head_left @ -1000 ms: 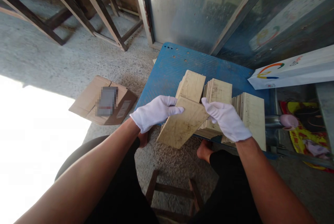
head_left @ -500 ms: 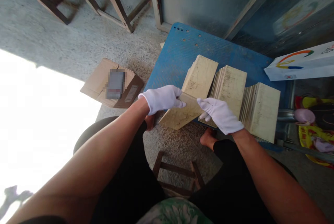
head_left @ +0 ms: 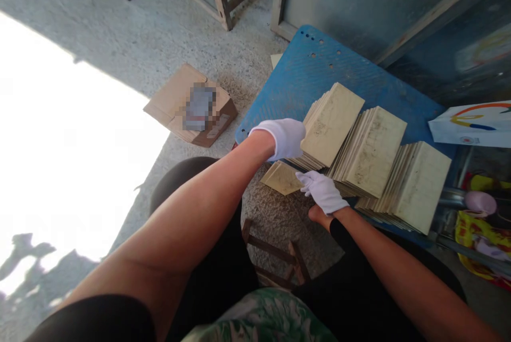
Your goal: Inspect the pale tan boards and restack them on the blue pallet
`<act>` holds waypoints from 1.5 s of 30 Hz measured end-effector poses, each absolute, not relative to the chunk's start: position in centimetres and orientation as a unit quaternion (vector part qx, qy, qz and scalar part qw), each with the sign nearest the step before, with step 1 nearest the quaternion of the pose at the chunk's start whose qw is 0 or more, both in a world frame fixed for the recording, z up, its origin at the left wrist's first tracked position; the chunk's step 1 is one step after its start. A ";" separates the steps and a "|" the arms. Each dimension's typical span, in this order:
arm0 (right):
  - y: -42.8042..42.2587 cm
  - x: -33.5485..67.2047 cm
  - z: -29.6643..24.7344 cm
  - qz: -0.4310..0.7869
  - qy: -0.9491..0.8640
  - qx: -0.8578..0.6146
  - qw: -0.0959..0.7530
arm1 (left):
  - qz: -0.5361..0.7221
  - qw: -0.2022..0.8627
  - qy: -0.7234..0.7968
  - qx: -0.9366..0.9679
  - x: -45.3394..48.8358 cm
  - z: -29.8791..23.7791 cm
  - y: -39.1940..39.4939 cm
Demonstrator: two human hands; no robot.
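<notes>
Boards (head_left: 373, 158) fill the middle of the scene, pale, flat and smudged with dark marks, sitting in three leaning stacks on the blue table (head_left: 275, 102). And here's the left hand (head_left: 288, 138), white-gloved, right up against the near left side of the left stack (head_left: 333, 121)! Its back faces the camera and its fingers are tucked out of sight, so I can't tell how far open it is or whether it has hold of anything.

Now the right hand (head_left: 322, 191), gloved in white too, lower and nearer the body: fingers loosely stretched, pointing left, slightly bent and close together. Just at those fingertips lies a lower pair of boards (head_left: 281, 177), one overlapping the other, below the left hand and beside the table's near edge. Touching or merely close, I can't tell, and no firm grip can be made out.

The middle stack (head_left: 379, 148) sits above and to the right of the right hand, with the right stack (head_left: 426, 185) farther over. Off to the left, well apart from both hands, a cardboard box (head_left: 170, 105) rests on the floor (head_left: 120, 60).
</notes>
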State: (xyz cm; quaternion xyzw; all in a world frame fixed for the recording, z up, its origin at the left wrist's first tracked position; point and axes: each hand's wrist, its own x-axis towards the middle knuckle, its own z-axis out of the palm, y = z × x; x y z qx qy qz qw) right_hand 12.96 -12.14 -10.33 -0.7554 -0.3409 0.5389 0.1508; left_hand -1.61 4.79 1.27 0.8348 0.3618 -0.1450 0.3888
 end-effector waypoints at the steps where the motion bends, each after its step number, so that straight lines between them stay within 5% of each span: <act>1: -12.4 12.7 -10.9 0.540 -0.340 -0.755 0.152 | -0.165 0.379 0.351 0.840 -1.6 1.6 4.8; 17: -13.9 11.7 -15.6 0.548 -0.383 -0.732 0.131 | -0.218 0.348 0.326 0.852 -1.9 2.8 4.5; 31: -13.6 12.9 -15.1 0.398 -0.621 -0.674 -0.038 | -0.249 0.331 0.315 0.854 -0.4 1.6 3.7; 45: -13.9 12.6 -15.9 0.400 -0.625 -0.669 -0.026 | -0.246 0.336 0.316 0.852 -0.5 1.8 3.8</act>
